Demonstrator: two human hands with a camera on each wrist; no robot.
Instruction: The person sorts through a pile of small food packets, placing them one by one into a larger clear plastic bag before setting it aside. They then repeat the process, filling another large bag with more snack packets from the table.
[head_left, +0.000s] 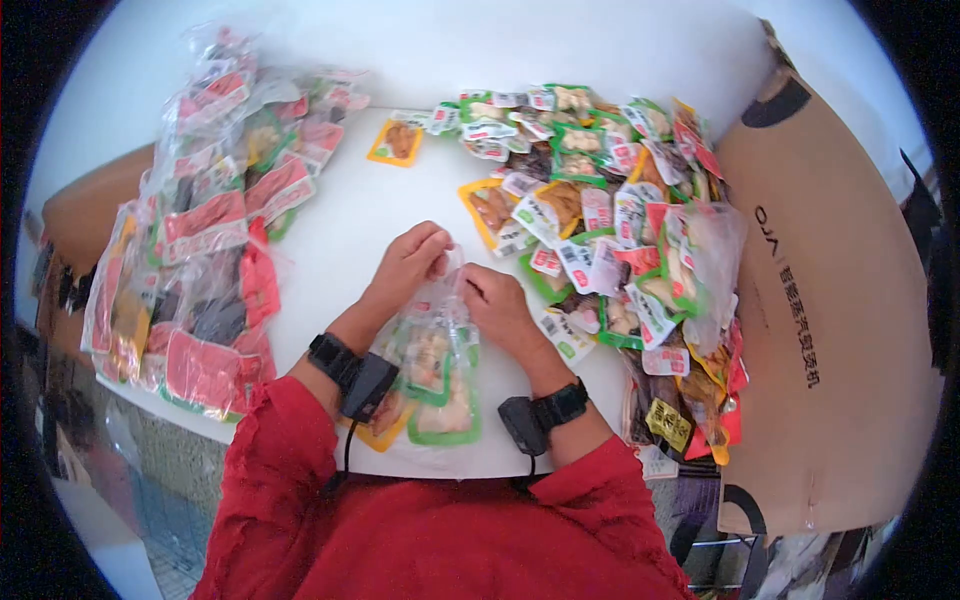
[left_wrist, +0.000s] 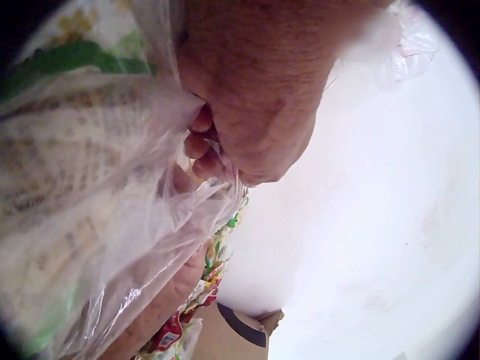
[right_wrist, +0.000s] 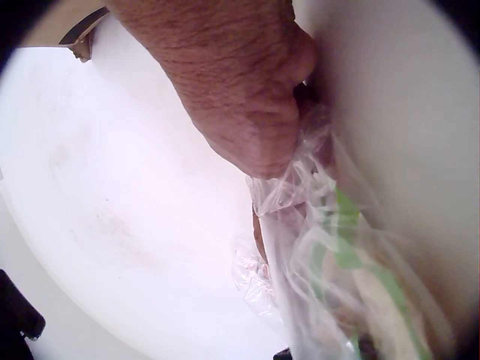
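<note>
Both hands pinch the top edge of a clear plastic bag (head_left: 440, 310) near the middle of the white table. My left hand (head_left: 408, 262) grips its left side with curled fingers, and my right hand (head_left: 497, 308) grips its right side. Inside hang green-edged food packets (head_left: 445, 415), low and close to the body. An orange-edged packet (head_left: 385, 425) shows at their left, partly under the left wrist; whether it is in the bag I cannot tell. In the left wrist view the film (left_wrist: 150, 202) bunches at the fingertips; in the right wrist view it gathers (right_wrist: 307, 172) under the right hand.
Filled clear bags with red-labelled packets (head_left: 205, 225) are piled at the left. A large heap of loose packets (head_left: 590, 225) covers the right side. One orange-edged packet (head_left: 396, 143) lies at the back. A cardboard box (head_left: 830, 330) stands right of the heap.
</note>
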